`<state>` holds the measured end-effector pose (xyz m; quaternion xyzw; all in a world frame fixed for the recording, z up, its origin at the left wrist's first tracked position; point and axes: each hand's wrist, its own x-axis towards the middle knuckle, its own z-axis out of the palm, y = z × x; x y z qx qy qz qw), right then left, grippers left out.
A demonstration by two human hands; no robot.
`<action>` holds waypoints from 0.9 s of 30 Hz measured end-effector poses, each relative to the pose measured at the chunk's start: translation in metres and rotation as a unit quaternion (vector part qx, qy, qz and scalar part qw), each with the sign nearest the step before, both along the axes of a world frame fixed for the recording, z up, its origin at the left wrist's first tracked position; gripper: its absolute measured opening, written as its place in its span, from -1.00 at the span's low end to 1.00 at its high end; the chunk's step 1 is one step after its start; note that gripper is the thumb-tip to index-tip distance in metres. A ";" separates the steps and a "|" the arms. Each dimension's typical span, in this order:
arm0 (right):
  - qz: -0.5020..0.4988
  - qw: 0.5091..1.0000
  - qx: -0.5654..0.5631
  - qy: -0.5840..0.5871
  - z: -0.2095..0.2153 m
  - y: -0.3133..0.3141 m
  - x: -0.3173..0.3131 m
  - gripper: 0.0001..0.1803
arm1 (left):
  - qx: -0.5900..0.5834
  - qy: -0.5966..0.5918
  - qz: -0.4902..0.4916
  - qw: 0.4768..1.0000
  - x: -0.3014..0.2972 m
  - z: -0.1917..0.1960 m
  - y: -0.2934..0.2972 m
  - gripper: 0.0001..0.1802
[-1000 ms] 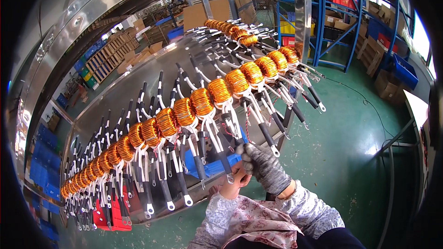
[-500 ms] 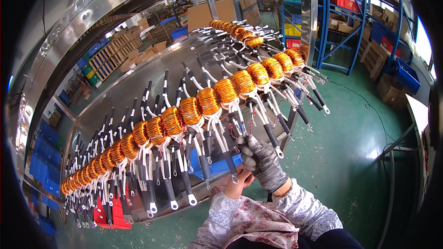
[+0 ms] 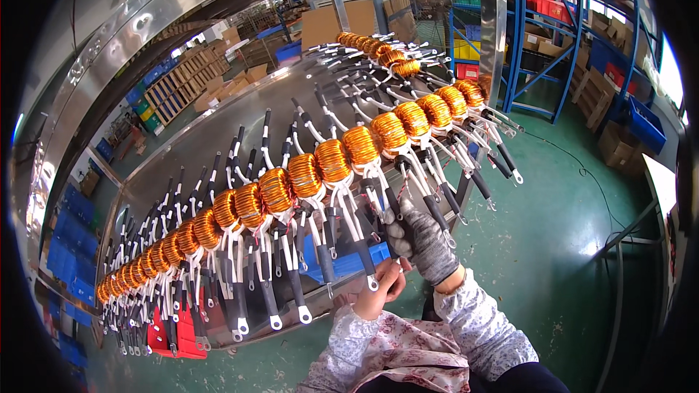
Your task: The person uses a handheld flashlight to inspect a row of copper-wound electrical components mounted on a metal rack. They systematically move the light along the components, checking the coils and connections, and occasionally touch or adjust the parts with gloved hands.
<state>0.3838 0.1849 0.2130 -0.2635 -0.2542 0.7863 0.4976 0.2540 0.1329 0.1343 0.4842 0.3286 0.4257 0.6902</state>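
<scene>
A long row of copper-wound toroid coils (image 3: 334, 161) crosses the metal table, with white leads in black sleeves hanging off its near side. My right hand (image 3: 429, 244), in a grey glove, is closed round a black-sleeved lead (image 3: 393, 205) below the middle coils. Its thumb and fingers hide part of that lead. Just left of and below it is my bare left hand (image 3: 378, 291), its fingers curled together near the lead's lower end. What those fingers pinch, if anything, is too small to make out. A lead with a ring terminal (image 3: 373, 283) hangs beside the left hand.
Beneath the leads are a blue bin (image 3: 349, 263) and, at the left, a red bin (image 3: 191, 335). A second coil row (image 3: 375, 49) lies at the table's far end. A metal frame post (image 3: 494, 25) rises near blue shelving (image 3: 535, 58). A cable runs over the green floor.
My gloved hand has shifted slightly right along the lead. Black sleeve now shows above its fingers, where thin pale ends showed before. My left hand has moved slightly right, closer to the glove.
</scene>
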 end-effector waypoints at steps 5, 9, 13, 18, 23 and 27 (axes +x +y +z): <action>0.005 0.998 -0.013 0.067 0.005 0.001 0.001 -0.68 | -0.009 -0.012 -0.006 1.000 0.008 0.002 0.001 -0.57; 0.011 0.995 -0.035 0.092 0.000 0.006 0.000 -0.67 | -0.009 -0.005 -0.005 1.000 0.004 0.003 0.001 -0.58; -0.028 0.997 -0.049 0.051 0.003 -0.004 0.000 -0.63 | -0.022 -0.072 -0.024 0.997 0.006 -0.005 0.002 -0.62; -0.096 0.960 0.142 -0.221 -0.008 -0.066 0.007 -0.57 | -0.157 -0.297 0.034 0.941 -0.003 -0.026 0.001 -0.67; -0.084 0.602 0.497 -0.620 -0.055 -0.096 0.021 -0.67 | -0.192 -0.372 0.021 0.908 -0.003 -0.040 0.007 -0.70; -0.181 0.560 0.573 -0.570 -0.088 -0.087 0.024 -0.60 | -0.192 -0.288 0.083 0.935 0.015 -0.010 -0.003 -0.71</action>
